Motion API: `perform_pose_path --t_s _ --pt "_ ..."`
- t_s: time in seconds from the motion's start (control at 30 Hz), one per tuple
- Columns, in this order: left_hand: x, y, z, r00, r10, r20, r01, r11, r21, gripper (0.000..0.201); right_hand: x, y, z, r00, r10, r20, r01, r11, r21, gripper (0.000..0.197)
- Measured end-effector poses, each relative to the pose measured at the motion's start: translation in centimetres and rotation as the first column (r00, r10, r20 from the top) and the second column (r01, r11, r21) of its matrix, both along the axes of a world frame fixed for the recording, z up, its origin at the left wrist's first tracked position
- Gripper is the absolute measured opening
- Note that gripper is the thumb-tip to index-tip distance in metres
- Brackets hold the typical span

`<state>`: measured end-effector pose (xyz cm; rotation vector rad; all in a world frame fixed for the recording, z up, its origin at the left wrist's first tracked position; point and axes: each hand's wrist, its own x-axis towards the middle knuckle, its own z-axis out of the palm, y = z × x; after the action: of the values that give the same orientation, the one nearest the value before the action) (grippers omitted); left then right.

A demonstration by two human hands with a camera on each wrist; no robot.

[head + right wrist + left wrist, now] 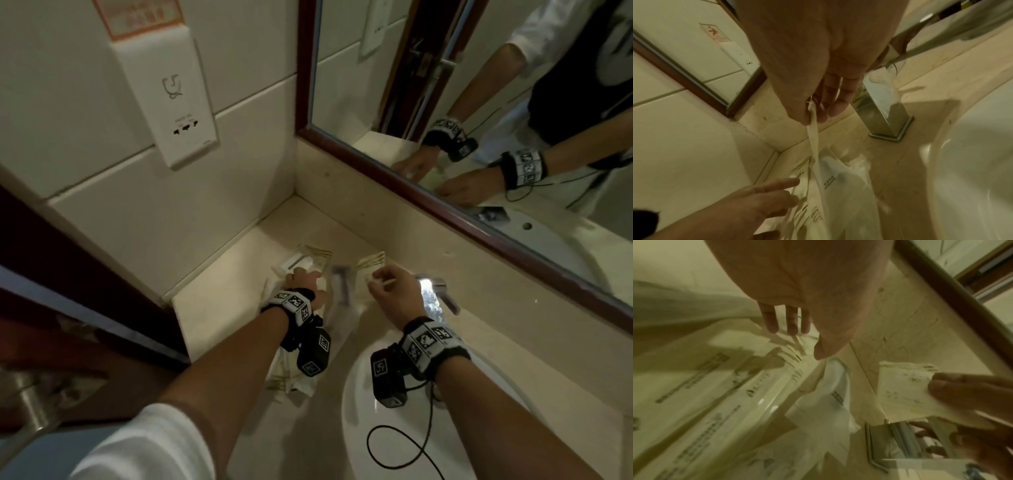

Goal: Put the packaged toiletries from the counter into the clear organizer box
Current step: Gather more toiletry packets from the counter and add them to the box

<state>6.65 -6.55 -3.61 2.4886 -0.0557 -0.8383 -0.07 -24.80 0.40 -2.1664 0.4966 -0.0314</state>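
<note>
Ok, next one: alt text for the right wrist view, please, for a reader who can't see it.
The right hand pinches a flat cream packet by its top edge above a pile of packaged toiletries on the beige counter. The left hand reaches into the pile with fingers extended; a chrome faucet stands behind.

Print shows in several places, but none of it can be read.

The wall plate [171, 99] at 11 o'clock carries a shaver symbol above its socket holes, with a line of tiny blurred lettering between; the red-bordered sign [137, 15] above it is washed out. The flat packets [701, 386] bear rows of dark print, smeared by motion. The wrist bands [426, 342] show black-and-white square code markers, not letters.
</note>
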Motion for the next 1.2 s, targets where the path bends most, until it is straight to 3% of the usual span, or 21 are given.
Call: perform_pose_path --t_s 0.13,0.27,0.6,0.8,0.9,1.03,1.1,1.2 --pt "0.3 -1.1 -0.7 0.999 -0.026 0.046 0.018 0.987 0.161 0.054 0.5 -0.2 0.1 1.000 0.014 0.016 -0.014 1.000 -0.009 0.009" --pt "0.5 -1.4 -1.3 0.997 -0.049 0.055 0.041 0.990 0.133 0.041 1.2 0.2 0.1 0.998 0.052 0.033 -0.051 0.998 -0.024 0.009" --pt "-0.3 -1.9 -2.3 0.977 -0.130 0.166 0.097 0.976 0.198 0.050 1.2 1.3 0.4 0.991 0.131 -0.013 -0.132 0.990 -0.040 0.014" --pt "-0.3 -1.1 -1.6 0.983 -0.120 0.142 0.096 0.981 0.169 0.054 1.0 1.4 1.0 0.993 0.113 0.023 -0.111 0.992 -0.063 0.013" --pt "-0.3 -0.4 -0.8 0.981 -0.067 0.182 0.044 0.991 0.126 0.050 0.8 1.4 1.6 0.994 0.102 0.031 -0.099 0.992 -0.077 0.012" --pt "0.1 0.7 1.5 0.941 0.082 0.329 -0.071 0.996 -0.047 0.030 0.2 1.6 2.6 0.995 0.093 0.035 -0.091 0.994 -0.064 0.011" --pt "0.3 1.1 2.6 0.930 0.171 0.325 -0.137 0.982 -0.126 0.025 -0.2 1.6 3.2 0.995 0.094 0.041 -0.092 0.994 -0.055 0.012" --pt "-0.2 1.3 4.1 0.933 0.248 0.263 -0.184 0.952 -0.243 0.032 -1.4 1.3 4.4 0.994 0.083 0.077 -0.079 0.996 -0.047 0.013"
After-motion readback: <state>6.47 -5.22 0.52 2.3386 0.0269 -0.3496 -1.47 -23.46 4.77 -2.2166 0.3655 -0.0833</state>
